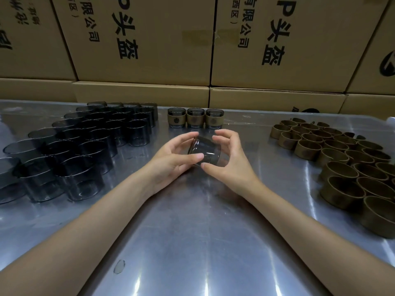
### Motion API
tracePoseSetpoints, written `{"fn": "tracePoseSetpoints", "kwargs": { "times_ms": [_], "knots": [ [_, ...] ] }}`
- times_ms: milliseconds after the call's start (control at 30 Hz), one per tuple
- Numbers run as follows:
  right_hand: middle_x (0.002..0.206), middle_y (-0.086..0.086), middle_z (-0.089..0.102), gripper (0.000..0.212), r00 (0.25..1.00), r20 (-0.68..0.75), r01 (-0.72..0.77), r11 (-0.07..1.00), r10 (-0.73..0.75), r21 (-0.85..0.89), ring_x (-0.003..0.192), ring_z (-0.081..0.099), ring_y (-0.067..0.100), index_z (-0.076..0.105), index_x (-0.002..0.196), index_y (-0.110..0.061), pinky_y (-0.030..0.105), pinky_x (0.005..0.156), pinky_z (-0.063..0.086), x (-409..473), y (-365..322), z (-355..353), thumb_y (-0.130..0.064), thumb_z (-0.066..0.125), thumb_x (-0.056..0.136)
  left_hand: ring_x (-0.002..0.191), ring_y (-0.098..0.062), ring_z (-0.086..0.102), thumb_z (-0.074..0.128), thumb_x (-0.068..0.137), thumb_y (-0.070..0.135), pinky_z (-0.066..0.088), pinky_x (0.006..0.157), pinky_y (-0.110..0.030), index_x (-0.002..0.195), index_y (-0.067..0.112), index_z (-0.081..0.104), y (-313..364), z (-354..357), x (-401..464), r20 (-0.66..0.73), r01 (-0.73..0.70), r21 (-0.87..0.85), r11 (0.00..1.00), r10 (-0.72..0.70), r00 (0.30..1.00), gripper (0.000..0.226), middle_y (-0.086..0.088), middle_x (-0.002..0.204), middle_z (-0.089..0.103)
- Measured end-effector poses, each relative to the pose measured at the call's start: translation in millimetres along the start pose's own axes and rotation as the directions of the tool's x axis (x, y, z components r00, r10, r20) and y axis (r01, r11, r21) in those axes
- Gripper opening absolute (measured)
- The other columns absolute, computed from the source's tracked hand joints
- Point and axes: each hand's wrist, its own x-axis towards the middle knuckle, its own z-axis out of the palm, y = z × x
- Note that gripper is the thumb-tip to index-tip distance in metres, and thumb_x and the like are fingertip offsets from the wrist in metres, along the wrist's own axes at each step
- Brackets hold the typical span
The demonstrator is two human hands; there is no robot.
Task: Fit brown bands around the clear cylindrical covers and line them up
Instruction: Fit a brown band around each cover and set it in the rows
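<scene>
Item in hand: one smoky clear plastic cylindrical cover (204, 151), tipped on its side above the centre of the metal tabletop (192, 231). Your left hand (171, 161) and right hand (228, 159) each curl a grip round opposite ends, probably to steady it for banding; whether a band is on it yet, cannot tell.

Stock: bare covers (85, 142) massed left; brown paper bands (342, 163) heaped right, both within reach.

Finished: three banded covers (195, 117) in a far row, which the next would likely extend.

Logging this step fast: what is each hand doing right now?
Left hand: holding the clear cover, thumb and fingers curled round it.
Right hand: curled round the same cover at its other end.
</scene>
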Motion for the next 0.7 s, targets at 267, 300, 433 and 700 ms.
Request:
{"fn": "tracePoseSetpoints", "kwargs": {
  "times_ms": [267, 300, 433, 700],
  "knots": [
    [0.127, 0.0, 0.055, 0.061, 0.999, 0.031, -0.014, 0.99, 0.019, -0.14, 0.115, 0.051, 0.006, 0.052, 0.128, -0.02, 0.006, 0.093, 0.038, 3, -1, -1, -0.008, 0.079, 0.074, 0.115, -0.018, 0.062, 0.075, 0.061, -0.009, 0.056, 0.08, -0.026, 0.136, 0.017, 0.049, 0, -1, 2, 0.005, 0.005, 0.013, 1.0, -0.005, 1.0, 0.083, -0.005, 0.136, 0.051],
    [0.125, -0.001, 0.056, 0.059, 0.999, 0.029, -0.034, 0.993, 0.038, -0.11, 0.115, 0.053, 0.007, 0.052, 0.125, -0.02, 0.009, 0.093, 0.04, 3, -1, -2, -0.008, 0.079, 0.074, 0.115, -0.018, 0.062, 0.076, 0.061, -0.002, 0.055, 0.083, -0.027, 0.135, 0.017, 0.049, -1, 1, 2, -0.007, -0.003, 0.054, 0.999, 0.004, 1.0, 0.081, -0.004, 0.136, 0.052],
    [0.123, 0.002, 0.057, 0.06, 0.991, -0.013, -0.131, 0.991, 0.132, 0.033, 0.117, 0.056, 0.014, 0.044, 0.122, -0.015, 0.035, 0.102, 0.046, 3, -1, -3, -0.005, 0.078, 0.073, 0.114, -0.018, 0.063, 0.088, 0.055, 0.029, 0.053, 0.093, -0.035, 0.123, 0.018, 0.055, -9, 13, 1, -0.09, -0.085, 0.362, 0.928, 0.126, 0.988, 0.076, -0.003, 0.125, 0.063],
    [0.131, 0.001, 0.049, 0.076, 0.988, -0.083, -0.145, 0.962, 0.129, -0.233, 0.115, 0.053, 0.017, 0.032, 0.135, -0.022, 0.025, 0.086, 0.044, 1, 0, 0, -0.028, 0.078, 0.074, 0.121, -0.006, 0.055, 0.078, 0.062, 0.037, 0.042, 0.107, -0.027, 0.128, 0.022, 0.051, -10, 20, -1, -0.06, -0.16, 0.54, 0.826, 0.227, 0.972, 0.072, 0.004, 0.128, 0.06]
  ]
}}
